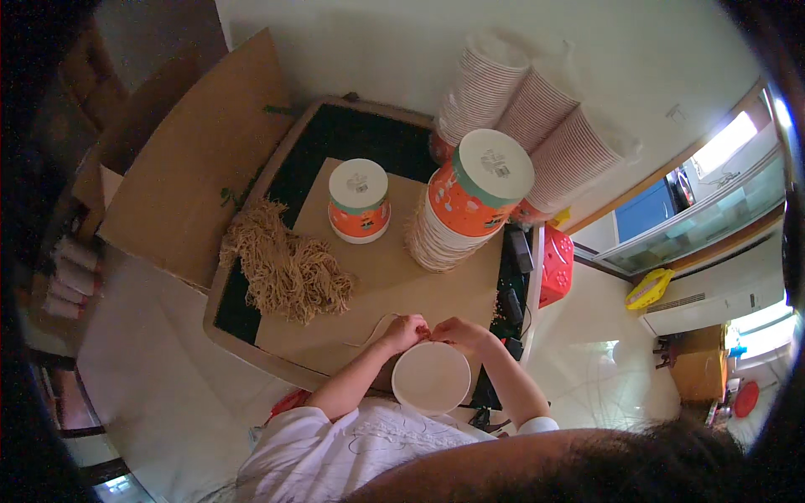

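Observation:
A white paper bucket [431, 379] is close against my body, its open mouth facing up. Both hands meet at its far rim. My left hand [406, 330] is closed in a pinch, and a thin tan string [372, 330] trails from it to the left. Beside it my right hand [463, 332] is also closed, fingertips at the rim; what they grip is too small to make out. Beyond the left forearm lies a tangled bundle of tan strings [285, 264]. One orange printed paper bucket [360, 201] stands upside down on the cardboard-covered table [327, 344].
A tall stack of inverted orange buckets [482, 197] stands at the table's right. Behind it, bagged stacks of white buckets [549, 121] lean near the wall. A large cardboard box [201, 159] is at the left. Small dark objects [518, 251] and a red plastic stool [555, 267] are to the right.

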`<state>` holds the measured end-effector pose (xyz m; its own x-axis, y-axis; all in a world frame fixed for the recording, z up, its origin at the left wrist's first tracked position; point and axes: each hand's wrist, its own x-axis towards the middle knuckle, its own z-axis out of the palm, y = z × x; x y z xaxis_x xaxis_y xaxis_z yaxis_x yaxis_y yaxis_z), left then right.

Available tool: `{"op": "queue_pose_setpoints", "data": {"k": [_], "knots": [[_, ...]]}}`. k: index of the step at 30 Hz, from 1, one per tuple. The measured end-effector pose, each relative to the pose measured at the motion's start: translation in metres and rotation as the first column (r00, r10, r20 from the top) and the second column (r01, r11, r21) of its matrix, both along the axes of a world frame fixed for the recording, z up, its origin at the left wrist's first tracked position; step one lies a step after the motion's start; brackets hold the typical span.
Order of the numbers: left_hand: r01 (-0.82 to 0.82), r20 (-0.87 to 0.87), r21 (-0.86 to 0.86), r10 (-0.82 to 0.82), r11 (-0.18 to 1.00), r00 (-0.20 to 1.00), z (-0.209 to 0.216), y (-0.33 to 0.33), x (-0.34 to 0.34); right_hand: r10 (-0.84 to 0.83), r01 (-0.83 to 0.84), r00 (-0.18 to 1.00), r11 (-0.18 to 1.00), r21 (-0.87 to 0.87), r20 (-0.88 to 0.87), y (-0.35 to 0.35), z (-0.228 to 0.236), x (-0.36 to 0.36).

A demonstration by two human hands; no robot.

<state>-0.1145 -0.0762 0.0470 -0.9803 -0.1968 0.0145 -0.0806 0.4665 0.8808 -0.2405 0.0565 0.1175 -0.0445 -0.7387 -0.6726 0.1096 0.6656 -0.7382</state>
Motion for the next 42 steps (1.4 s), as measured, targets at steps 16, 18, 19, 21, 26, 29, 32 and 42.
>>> {"op": "queue_pose_setpoints", "data": {"k": [16,18,19,21,26,29,32,42], "knots": [[-0.06,0.059,0.119,0.053,0.991,0.997,0.01,0.0,0.001,-0.244,0.1,0.876,0.936,-0.338,-0.416,0.011,0.014,0.034],[-0.061,0.049,0.086,0.057,0.994,0.997,0.011,-0.001,0.0,-0.241,0.104,0.874,0.941,-0.323,-0.422,0.014,0.01,0.034],[-0.061,0.029,0.053,0.059,0.997,0.998,0.01,-0.001,0.0,-0.234,0.105,0.873,0.947,-0.305,-0.428,0.016,0.006,0.034],[-0.059,0.006,0.017,0.059,0.998,0.998,0.009,-0.001,0.0,-0.293,0.182,0.892,0.93,-0.319,-0.345,0.019,-0.006,0.032],[-0.108,0.015,0.071,0.108,0.992,0.994,0.041,0.0,0.001,-0.355,0.345,0.898,0.935,-0.084,-0.259,0.006,0.007,0.034],[-0.124,-0.078,0.072,0.129,0.99,0.989,0.038,-0.001,-0.001,-0.372,0.337,0.914,0.919,-0.206,-0.165,0.008,-0.012,0.036],[-0.339,-0.15,0.191,0.368,0.921,0.917,0.045,-0.004,0.013,-0.377,0.342,0.905,0.92,-0.191,-0.196,0.013,-0.009,0.036],[-0.404,0.042,0.09,0.401,0.911,0.915,0.088,0.015,0.106,-0.92,0.939,0.334,0.306,-0.155,0.206,0.056,-0.024,0.062]]}}
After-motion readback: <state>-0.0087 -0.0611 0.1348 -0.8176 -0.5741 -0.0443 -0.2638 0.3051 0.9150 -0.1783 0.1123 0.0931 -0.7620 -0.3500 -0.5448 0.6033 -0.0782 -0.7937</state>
